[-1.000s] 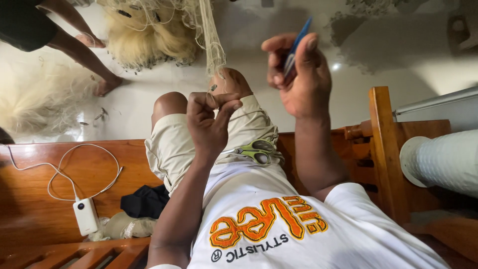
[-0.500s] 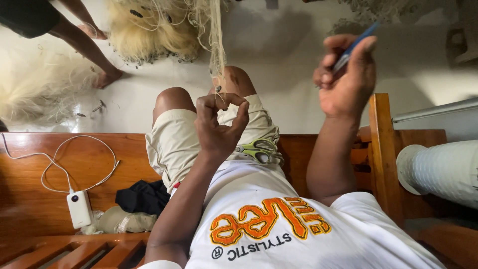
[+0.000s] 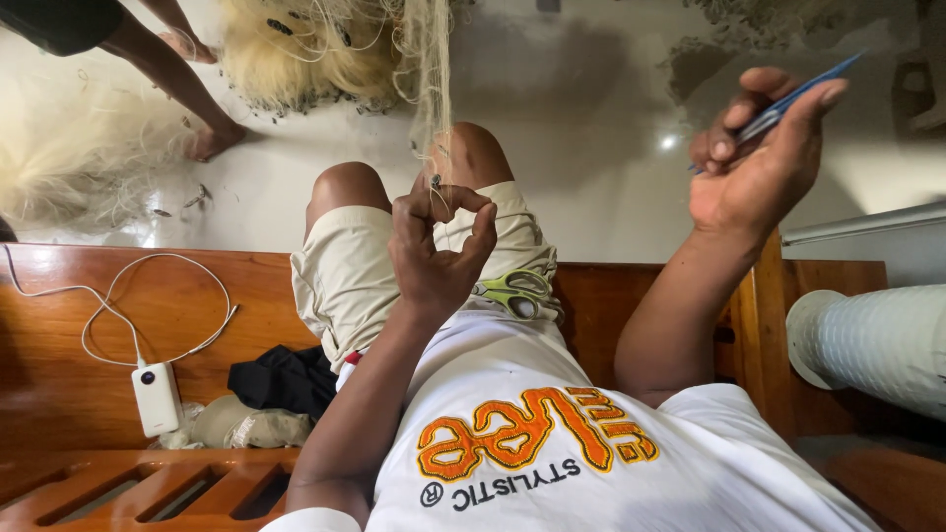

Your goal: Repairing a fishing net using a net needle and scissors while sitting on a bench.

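My left hand (image 3: 436,251) is raised over my lap, its thumb and forefinger pinched on a thin strand and a small dark knot of the pale fishing net (image 3: 426,69). The net hangs down to it from a heaped mass on the floor. My right hand (image 3: 759,163) is held up and out to the right, gripping a slim blue netting needle (image 3: 803,94) between thumb and fingers. Green-handled scissors (image 3: 512,291) lie on my lap just below my left hand, against my beige shorts.
I sit on a wooden bench (image 3: 89,325). A white power bank (image 3: 158,397) with a looped cable and dark and pale cloth (image 3: 281,379) lie to my left. A white bolster (image 3: 872,345) lies at right. Another person's bare legs (image 3: 182,94) stand by more net.
My right hand has swung out to the right and slightly down with the blue needle. My left hand has stayed pinched on the net strand, shifting only a little.
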